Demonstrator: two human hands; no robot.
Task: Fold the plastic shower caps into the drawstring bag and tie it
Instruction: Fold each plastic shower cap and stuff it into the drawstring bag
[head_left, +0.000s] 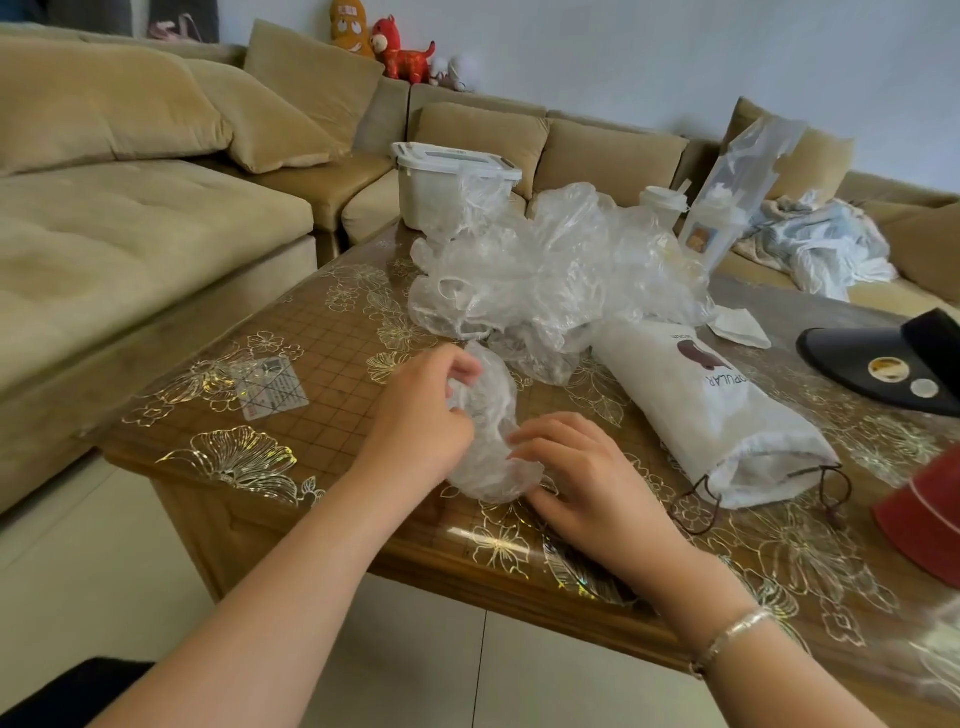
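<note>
Tabletop (322, 332): shower cap (485, 421) between both hands.

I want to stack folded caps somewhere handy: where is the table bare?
Bare table lies left of the left hand, around the small card. It is crowded beyond the hands with the cap pile, and to the right with the drawstring bag.

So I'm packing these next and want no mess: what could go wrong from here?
The shower cap both hands are folding is slippery, puffy film, so it may spring open once released. The loose pile of caps could slide toward the table edge. The drawstring bag lies with its cords trailing near the right hand, which might snag them.
</note>
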